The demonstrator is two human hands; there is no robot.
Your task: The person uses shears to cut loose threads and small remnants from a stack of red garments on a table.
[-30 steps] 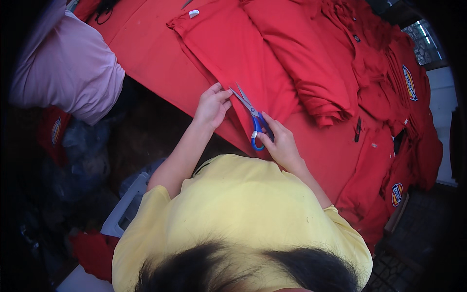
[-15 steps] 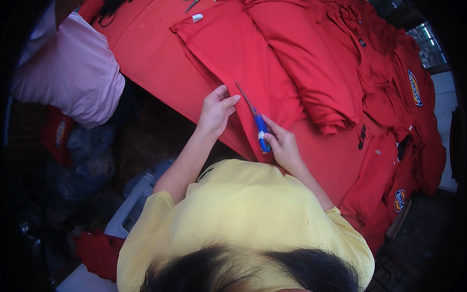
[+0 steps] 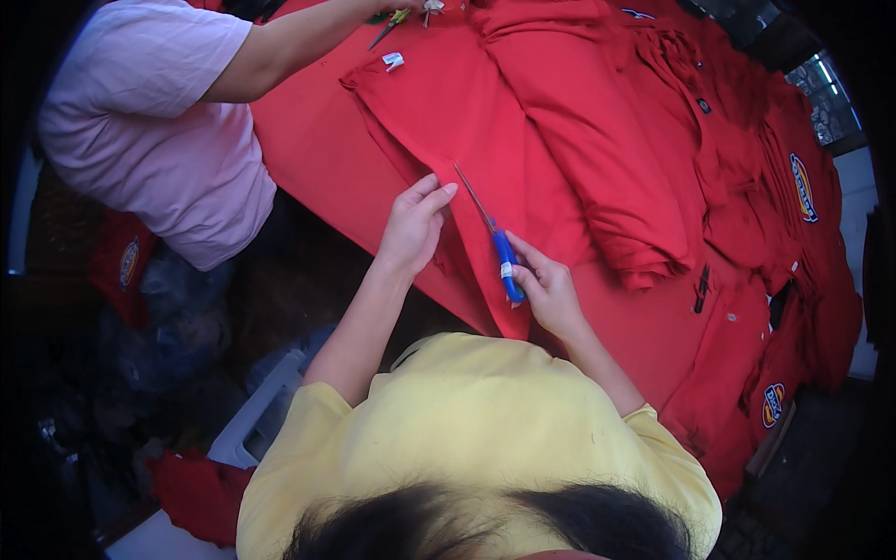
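My right hand (image 3: pixel 549 291) grips a pair of blue-handled scissors (image 3: pixel 504 252), their narrow metal blades pointing away from me over a red garment (image 3: pixel 476 121). Beside the blade tips, to their left, my left hand (image 3: pixel 413 227) has its thumb and fingers drawn together at the garment's edge. The fingertips appear to pinch the cloth there; a thread between them would be too small to see. A white tag (image 3: pixel 393 62) sits at the garment's far corner.
A person in a pink shirt (image 3: pixel 159 131) stands at the left, one arm across the red table (image 3: pixel 308 140), near yellow-handled scissors (image 3: pixel 392 23). Piled red garments (image 3: pixel 737 168) fill the right. A black tool (image 3: pixel 701 289) lies there. A pale plastic crate (image 3: pixel 245 420) stands lower left.
The person in pink has leaned in and now reaches an arm over the far end of the table. My left thumb and fingers have come closer together; my right hand keeps the scissors.
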